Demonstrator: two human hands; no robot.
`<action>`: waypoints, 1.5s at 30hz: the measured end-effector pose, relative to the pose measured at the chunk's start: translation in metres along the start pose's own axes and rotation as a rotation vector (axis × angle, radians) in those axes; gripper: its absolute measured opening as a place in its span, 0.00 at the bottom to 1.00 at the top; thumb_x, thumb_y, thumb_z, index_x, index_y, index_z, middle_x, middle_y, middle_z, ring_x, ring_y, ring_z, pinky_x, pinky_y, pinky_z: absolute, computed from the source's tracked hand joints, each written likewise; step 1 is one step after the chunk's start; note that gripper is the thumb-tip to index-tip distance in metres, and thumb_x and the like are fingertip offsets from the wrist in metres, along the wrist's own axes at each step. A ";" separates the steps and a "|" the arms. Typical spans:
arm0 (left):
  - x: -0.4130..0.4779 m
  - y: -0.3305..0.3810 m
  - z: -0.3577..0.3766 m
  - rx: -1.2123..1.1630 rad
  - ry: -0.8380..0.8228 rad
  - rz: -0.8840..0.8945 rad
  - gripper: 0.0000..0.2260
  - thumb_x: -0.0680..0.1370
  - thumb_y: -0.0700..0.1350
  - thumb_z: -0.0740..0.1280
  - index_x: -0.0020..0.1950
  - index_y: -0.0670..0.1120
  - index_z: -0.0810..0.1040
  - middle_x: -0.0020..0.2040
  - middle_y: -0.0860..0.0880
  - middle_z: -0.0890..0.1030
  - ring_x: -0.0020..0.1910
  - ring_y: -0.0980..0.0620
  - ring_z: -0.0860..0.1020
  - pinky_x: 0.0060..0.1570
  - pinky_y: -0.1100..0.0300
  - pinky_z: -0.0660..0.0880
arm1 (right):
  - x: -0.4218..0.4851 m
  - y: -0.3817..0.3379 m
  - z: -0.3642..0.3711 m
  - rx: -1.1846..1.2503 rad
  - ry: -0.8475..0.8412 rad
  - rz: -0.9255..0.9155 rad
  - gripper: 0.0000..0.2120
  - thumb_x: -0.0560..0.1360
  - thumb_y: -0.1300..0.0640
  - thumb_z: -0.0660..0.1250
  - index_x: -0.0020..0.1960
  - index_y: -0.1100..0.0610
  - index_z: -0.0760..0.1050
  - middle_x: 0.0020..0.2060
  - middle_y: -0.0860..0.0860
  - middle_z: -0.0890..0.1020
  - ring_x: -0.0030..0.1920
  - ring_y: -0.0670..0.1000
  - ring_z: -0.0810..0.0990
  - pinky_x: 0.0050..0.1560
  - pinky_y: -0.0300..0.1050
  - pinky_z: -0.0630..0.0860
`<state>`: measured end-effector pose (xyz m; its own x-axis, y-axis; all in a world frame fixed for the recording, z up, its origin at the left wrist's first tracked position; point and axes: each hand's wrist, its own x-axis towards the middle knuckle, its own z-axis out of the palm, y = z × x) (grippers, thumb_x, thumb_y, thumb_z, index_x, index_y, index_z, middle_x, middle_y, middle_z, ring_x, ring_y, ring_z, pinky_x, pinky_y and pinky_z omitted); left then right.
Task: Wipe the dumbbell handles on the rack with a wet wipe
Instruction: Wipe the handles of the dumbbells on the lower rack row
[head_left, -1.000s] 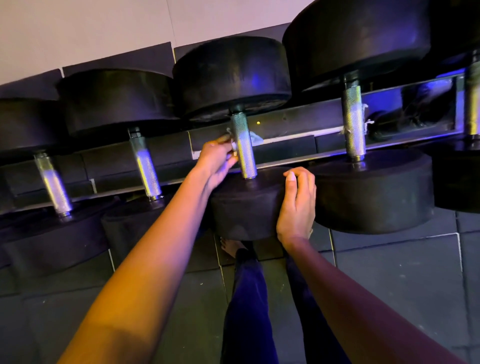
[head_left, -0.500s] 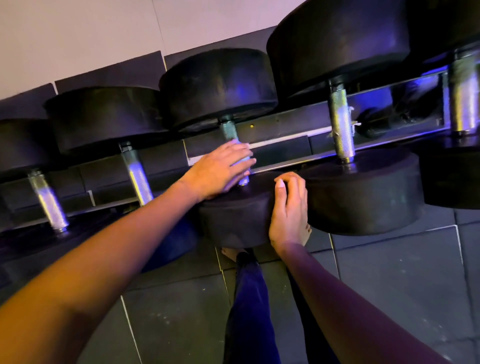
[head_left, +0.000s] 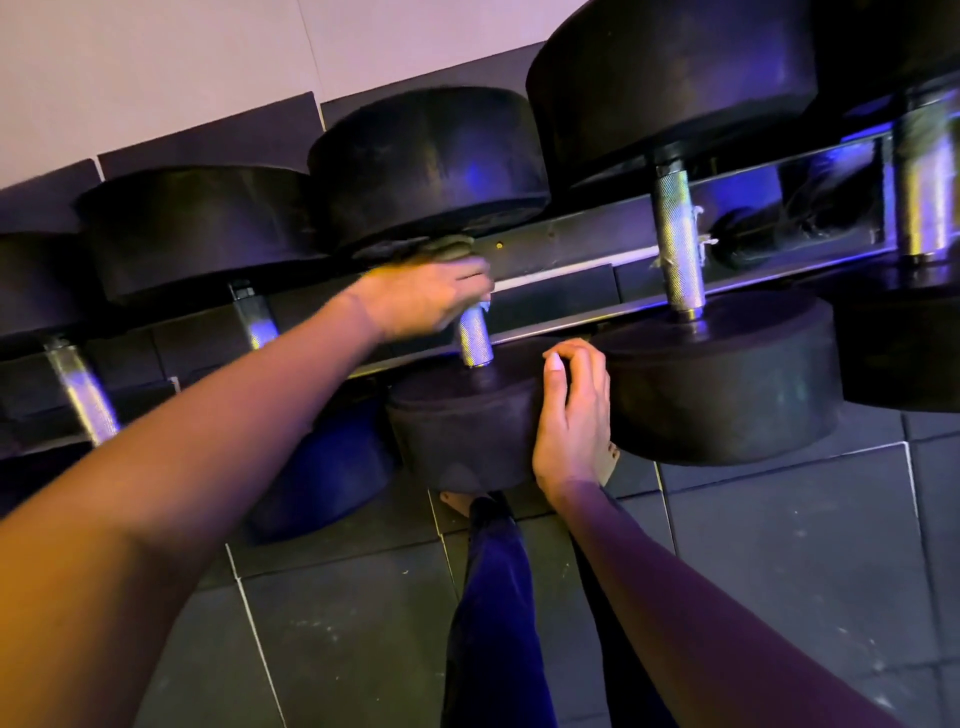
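The knurled handle (head_left: 475, 340) stands mid-rack, its far part gripped by the blurred left hand (head_left: 423, 299), fingers clamped round it with a scrap of wet wipe (head_left: 485, 307) showing. The right hand (head_left: 571, 421) curls its fingers over the right edge of the near head (head_left: 462, 431), tight against the neighbouring dumbbell (head_left: 727, 384); only the handle's near end is bare.

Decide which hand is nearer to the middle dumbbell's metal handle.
Left. The left hand grips the upper part of the handle, with a bit of wet wipe showing at its edge. The right hand holds that dumbbell's near weight, lower down, clear of the handle.
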<state>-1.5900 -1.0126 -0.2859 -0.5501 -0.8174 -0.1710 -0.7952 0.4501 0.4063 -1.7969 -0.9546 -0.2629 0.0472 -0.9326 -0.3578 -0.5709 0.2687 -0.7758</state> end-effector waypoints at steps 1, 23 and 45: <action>-0.004 0.008 0.006 0.011 0.043 -0.029 0.16 0.81 0.45 0.51 0.50 0.38 0.77 0.48 0.39 0.79 0.46 0.43 0.80 0.49 0.53 0.72 | 0.000 0.000 0.000 0.001 0.001 -0.004 0.23 0.76 0.42 0.48 0.52 0.57 0.73 0.53 0.50 0.75 0.56 0.49 0.72 0.56 0.41 0.64; -0.033 0.045 0.022 -0.207 0.400 -0.348 0.05 0.73 0.41 0.65 0.47 0.46 0.79 0.51 0.47 0.77 0.46 0.45 0.76 0.44 0.56 0.74 | 0.001 0.005 0.001 0.008 0.012 -0.029 0.22 0.77 0.43 0.48 0.51 0.57 0.73 0.51 0.48 0.73 0.56 0.49 0.72 0.57 0.43 0.65; -0.028 0.055 0.006 -1.688 0.559 -1.274 0.10 0.74 0.28 0.64 0.41 0.42 0.75 0.27 0.53 0.81 0.28 0.59 0.80 0.32 0.64 0.79 | 0.001 0.007 0.003 0.007 0.024 -0.018 0.24 0.76 0.42 0.47 0.51 0.58 0.73 0.53 0.48 0.74 0.56 0.47 0.71 0.55 0.41 0.65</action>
<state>-1.6198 -0.9628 -0.2640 0.2985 -0.4697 -0.8308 0.5085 -0.6584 0.5549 -1.7986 -0.9533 -0.2699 0.0380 -0.9428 -0.3313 -0.5647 0.2533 -0.7855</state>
